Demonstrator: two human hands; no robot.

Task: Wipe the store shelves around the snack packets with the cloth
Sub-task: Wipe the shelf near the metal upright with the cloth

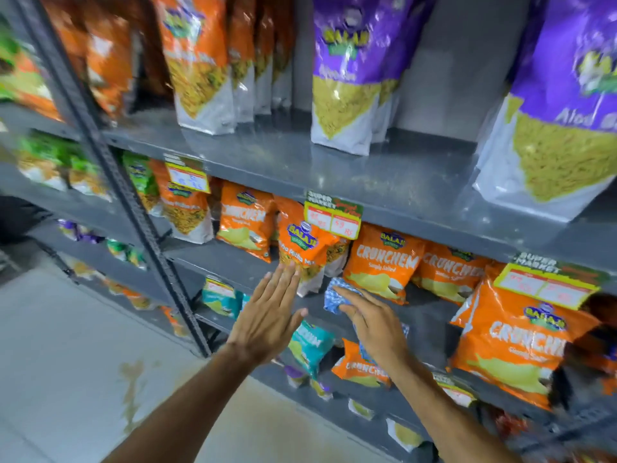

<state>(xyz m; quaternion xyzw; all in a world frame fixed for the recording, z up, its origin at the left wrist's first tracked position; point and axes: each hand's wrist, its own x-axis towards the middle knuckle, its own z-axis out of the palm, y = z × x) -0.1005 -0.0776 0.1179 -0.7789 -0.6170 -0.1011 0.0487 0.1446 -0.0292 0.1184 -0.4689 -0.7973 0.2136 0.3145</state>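
Note:
My right hand (375, 324) presses a blue-and-white cloth (337, 297) onto the grey middle shelf (424, 322), between an orange mix packet (302, 245) and an orange Crunchem packet (380, 265). Part of the cloth is hidden under my palm. My left hand (267, 315) is flat with fingers straight, its fingertips touching the bottom of the orange mix packet. It holds nothing.
The grey upper shelf (384, 175) carries tall purple (347, 68) and orange (197, 58) packets. Yellow price tags (334, 220) hang from the shelf edges. A grey upright post (133, 208) stands to the left. Lower shelves hold teal and orange packets. The floor (66, 362) has a stain.

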